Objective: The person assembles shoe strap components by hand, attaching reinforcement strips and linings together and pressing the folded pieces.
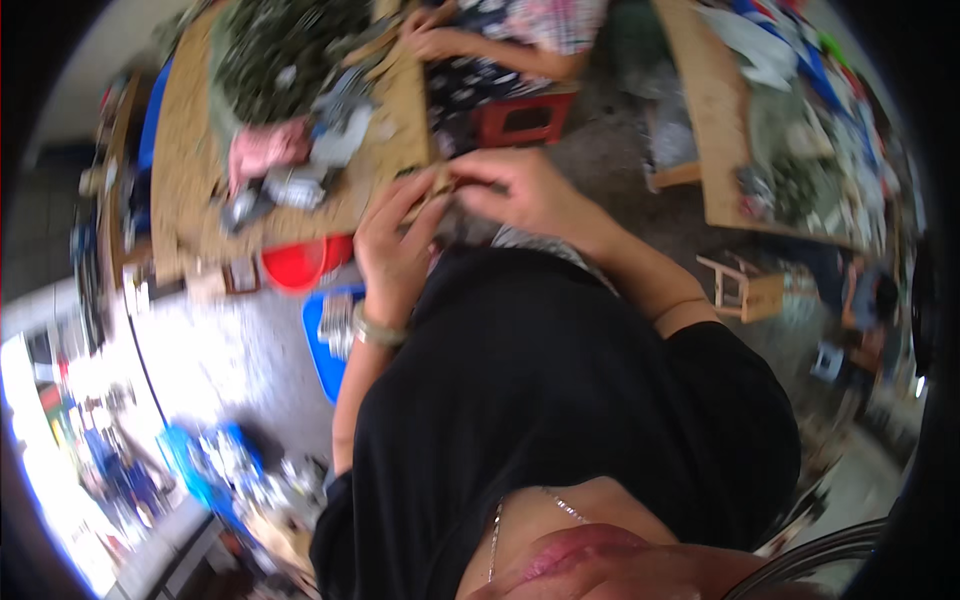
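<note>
Both my hands meet at the near right corner of a wooden table [185, 205]. Between their fingertips is a small tan piece [443, 181], too blurred to name more exactly. My left hand [388, 235], with a pale bangle at the wrist, is closed on it from the left. From the right, my right hand [525, 195] pinches at the same piece with bent fingers. Farther back on the table lies a big heap of dark green pieces [285, 60]. Nearer are a pink cloth [268, 150] and a clear plastic bag [297, 187].
Across from me sits a person whose hands [432, 38] are at the table edge, near a red stool [522, 120]. A red basin [300, 264] and a blue crate [320, 345] stand below left. To the right are another table [720, 170] and a wooden stool [752, 290].
</note>
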Available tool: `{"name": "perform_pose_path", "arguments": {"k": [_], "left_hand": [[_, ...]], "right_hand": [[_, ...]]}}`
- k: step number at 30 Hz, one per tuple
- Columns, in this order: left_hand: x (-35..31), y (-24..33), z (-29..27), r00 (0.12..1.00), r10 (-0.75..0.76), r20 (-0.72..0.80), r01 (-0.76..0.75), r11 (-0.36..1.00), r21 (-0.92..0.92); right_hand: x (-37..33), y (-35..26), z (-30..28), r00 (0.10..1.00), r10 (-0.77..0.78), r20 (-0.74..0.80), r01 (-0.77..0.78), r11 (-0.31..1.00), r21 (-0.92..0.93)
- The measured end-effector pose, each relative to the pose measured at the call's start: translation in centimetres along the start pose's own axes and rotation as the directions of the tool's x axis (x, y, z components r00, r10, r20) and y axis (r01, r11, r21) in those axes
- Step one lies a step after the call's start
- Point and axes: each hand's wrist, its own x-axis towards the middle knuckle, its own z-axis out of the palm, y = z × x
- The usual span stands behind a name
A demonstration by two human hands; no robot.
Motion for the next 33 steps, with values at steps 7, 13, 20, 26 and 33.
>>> {"name": "perform_pose_path", "arguments": {"k": [7, 13, 20, 26, 33], "left_hand": [[5.3, 1.9, 2.7, 0.981, 0.129, 0.145, -0.135, 0.990, 0.033], [6.3, 3.2, 7.3, 0.937, 0.264, 0.229, -0.240, 0.962, -0.130], [7.5, 3.4, 11.2, 0.781, 0.602, 0.167, -0.618, 0.784, 0.060], [7.0, 4.0, 11.6, 0.751, 0.627, 0.208, -0.659, 0.729, 0.184], [4.1, 2.9, 10.9, 0.944, 0.305, 0.128, -0.293, 0.950, -0.108]], "right_hand": [[-0.3, 1.1, -1.8, 0.986, -0.102, -0.135, 0.103, 0.995, 0.001], [-3.9, 1.2, -4.2, 0.956, -0.061, -0.286, 0.053, 0.998, -0.036], [-5.7, 1.3, -3.7, 0.777, -0.182, -0.603, -0.108, 0.905, -0.412], [-6.1, 1.5, -4.2, 0.812, -0.254, -0.526, -0.169, 0.761, -0.627], [-5.9, 1.6, -2.1, 0.802, -0.120, -0.585, 0.040, 0.988, -0.148]]}}
